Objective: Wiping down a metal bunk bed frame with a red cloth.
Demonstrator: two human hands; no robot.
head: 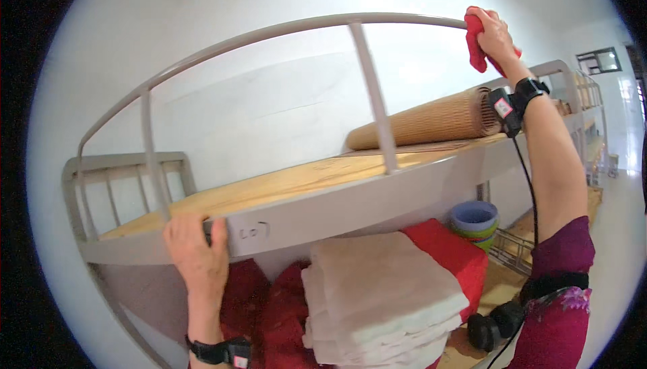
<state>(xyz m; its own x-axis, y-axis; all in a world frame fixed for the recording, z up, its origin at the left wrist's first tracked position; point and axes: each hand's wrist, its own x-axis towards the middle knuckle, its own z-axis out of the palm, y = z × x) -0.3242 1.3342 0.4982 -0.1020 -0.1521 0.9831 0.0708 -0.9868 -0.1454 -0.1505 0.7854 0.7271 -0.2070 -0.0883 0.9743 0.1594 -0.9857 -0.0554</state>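
Note:
My right hand is raised at the upper right, closed around a red cloth that lies against the curved metal guard rail of an upper bunk. Low on the left, my left hand grips the grey metal side frame of that bunk, its fingers over the top edge and its thumb on the front face. Beside the thumb the frame bears writing. Behind the rail, a rolled woven mat lies on the wooden bed board. Both wrists wear black straps with small devices.
Under the upper bunk, folded white fabric is stacked beside red fabric. Stacked plastic buckets and a wire rack stand farther right. A barred headboard closes the left end. More bunks extend along the right.

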